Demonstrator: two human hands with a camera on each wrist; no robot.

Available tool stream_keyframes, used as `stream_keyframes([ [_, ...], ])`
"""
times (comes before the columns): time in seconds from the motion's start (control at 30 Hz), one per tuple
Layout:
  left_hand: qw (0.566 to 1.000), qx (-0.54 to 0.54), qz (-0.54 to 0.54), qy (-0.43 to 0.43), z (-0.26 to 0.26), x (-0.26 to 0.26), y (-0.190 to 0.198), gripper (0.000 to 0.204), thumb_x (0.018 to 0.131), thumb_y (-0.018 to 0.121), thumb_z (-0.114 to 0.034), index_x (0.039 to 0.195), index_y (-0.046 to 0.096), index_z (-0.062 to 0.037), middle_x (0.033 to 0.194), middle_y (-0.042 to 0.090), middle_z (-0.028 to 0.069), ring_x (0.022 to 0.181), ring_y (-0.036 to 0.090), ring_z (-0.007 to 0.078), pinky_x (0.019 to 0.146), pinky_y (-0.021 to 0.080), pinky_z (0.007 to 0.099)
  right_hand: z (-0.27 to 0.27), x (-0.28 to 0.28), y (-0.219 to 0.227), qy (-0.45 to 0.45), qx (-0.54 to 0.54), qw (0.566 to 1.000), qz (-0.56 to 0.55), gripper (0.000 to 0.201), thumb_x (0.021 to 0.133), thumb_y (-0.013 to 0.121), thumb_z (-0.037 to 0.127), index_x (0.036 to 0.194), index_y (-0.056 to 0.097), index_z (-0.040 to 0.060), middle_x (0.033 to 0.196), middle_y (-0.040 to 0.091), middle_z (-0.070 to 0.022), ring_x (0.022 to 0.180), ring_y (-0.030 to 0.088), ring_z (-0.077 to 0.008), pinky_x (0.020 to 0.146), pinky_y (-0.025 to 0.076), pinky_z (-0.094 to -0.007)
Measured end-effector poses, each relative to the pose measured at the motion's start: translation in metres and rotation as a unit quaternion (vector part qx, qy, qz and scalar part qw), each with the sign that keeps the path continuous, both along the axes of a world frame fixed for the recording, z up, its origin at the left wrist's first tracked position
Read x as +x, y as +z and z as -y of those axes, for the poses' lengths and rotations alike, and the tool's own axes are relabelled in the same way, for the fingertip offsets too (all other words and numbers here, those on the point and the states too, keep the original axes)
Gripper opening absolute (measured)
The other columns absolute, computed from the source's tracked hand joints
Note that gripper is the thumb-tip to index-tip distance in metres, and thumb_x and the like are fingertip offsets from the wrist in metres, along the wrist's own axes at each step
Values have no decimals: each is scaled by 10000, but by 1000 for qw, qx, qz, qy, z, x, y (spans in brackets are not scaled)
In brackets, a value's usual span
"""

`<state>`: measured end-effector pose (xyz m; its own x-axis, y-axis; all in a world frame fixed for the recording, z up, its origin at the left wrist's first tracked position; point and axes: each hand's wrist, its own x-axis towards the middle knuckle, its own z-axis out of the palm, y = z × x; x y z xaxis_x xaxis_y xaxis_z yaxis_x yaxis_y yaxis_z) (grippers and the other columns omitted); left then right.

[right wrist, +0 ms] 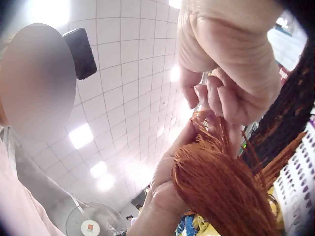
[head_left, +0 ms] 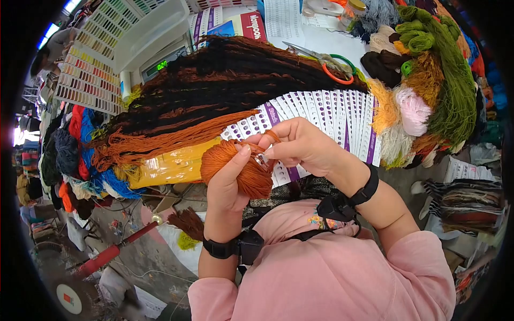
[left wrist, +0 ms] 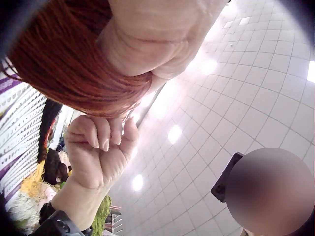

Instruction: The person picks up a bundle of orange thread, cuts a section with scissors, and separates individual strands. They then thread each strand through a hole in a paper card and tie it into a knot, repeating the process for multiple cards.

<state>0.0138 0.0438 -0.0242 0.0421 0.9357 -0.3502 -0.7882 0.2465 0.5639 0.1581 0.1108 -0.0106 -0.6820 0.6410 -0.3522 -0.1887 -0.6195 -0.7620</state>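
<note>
My left hand (head_left: 225,184) grips a thick skein of rust-orange yarn (head_left: 252,182), thumb on top, above the table's near edge. At the skein's upper end, my right hand (head_left: 308,147) pinches some of its strands between curled fingers and thumb; a strand loops up over the index finger. A small shiny pale bit (head_left: 262,159) shows at the fingertips. In the right wrist view, the skein (right wrist: 221,182) hangs down below the right fingers, its strands bunched where they pinch. The left wrist view shows the skein (left wrist: 64,64) wrapped close against the left palm.
Long dark brown and rust yarn (head_left: 214,75) lies across the table, over fanned cards with punched holes (head_left: 332,117). Beside it are a yellow plastic-wrapped packet (head_left: 179,163), scissors (head_left: 337,69) with red and green handles, a digital scale (head_left: 160,66) and piled colored skeins (head_left: 415,107).
</note>
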Motion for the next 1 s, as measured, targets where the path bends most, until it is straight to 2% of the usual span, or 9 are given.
stream_keyframes([
  [0.23, 1000, -1, 3, -2, 0, 2, 1, 223, 803, 502, -85, 984, 524, 44, 939, 552, 140, 832, 555, 205, 749, 464, 330, -1, 3, -6, 6, -19, 1000, -22, 30, 707, 569, 15, 694, 571, -12, 893, 594, -88, 439, 350, -16, 387, 248, -153],
  [0.33, 1000, 12, -23, -16, 0, -1, -1, 270, 828, 455, -121, 1030, 479, 56, 1001, 523, 159, 933, 521, 236, 818, 436, 414, -3, 6, -9, -2, -30, 998, -53, 37, 726, 564, 30, 718, 568, -6, 856, 597, -73, 447, 337, -15, 400, 256, -154],
  [0.43, 1000, -1, -17, -2, 0, -3, -10, 267, 826, 461, -117, 1030, 482, 53, 1031, 509, 160, 945, 513, 242, 814, 438, 427, -6, 10, -15, -4, -91, 988, -126, 47, 735, 565, 46, 752, 565, 3, 834, 595, -60, 458, 346, -16, 420, 285, -156],
  [0.53, 1000, 5, 17, -4, 1, 1, 2, 269, 823, 467, -117, 1031, 483, 53, 1050, 498, 159, 955, 507, 249, 819, 435, 429, -3, 11, -10, 14, -79, 990, -112, 72, 740, 566, 55, 790, 559, 5, 797, 587, -39, 488, 391, -16, 440, 319, -160],
  [0.63, 1000, -7, 30, -7, -1, 2, 2, 199, 811, 479, -78, 967, 524, 38, 1013, 527, 140, 920, 525, 222, 780, 453, 371, 1, 5, 2, 9, 10, 1000, 27, 37, 729, 566, 42, 737, 568, 6, 744, 581, -27, 525, 437, -31, 469, 360, -178],
  [0.73, 1000, -15, -15, -19, -1, 0, 1, 197, 810, 480, -77, 965, 527, 36, 1051, 514, 145, 936, 518, 228, 798, 443, 402, 4, 3, -3, 89, 178, 977, 73, 57, 713, 565, 28, 663, 569, -1, 686, 571, -22, 549, 472, -49, 499, 388, -191],
  [0.77, 1000, -5, -16, -13, -1, 0, -1, 202, 816, 475, -87, 968, 527, 35, 1060, 509, 150, 946, 513, 232, 799, 441, 411, 5, 2, -6, 71, 165, 982, 66, 98, 724, 577, 43, 646, 580, -16, 624, 551, -10, 488, 409, -30, 443, 313, -177],
  [0.87, 1000, 26, -7, -5, 1, -2, -6, 233, 838, 446, -134, 974, 529, 35, 1091, 494, 162, 977, 497, 240, 803, 432, 428, 5, 4, -2, 28, 82, 995, 37, 66, 743, 560, 50, 716, 570, -9, 611, 524, -11, 473, 403, -38, 440, 308, -176],
  [1.0, 998, 55, 38, -8, 4, -1, -4, 345, 879, 353, -243, 1004, 520, 32, 1132, 466, 169, 1028, 469, 242, 815, 414, 427, -2, 13, -12, -7, -78, 993, -88, 48, 749, 538, 52, 771, 539, 10, 600, 516, -8, 458, 405, -62, 438, 333, -188],
])
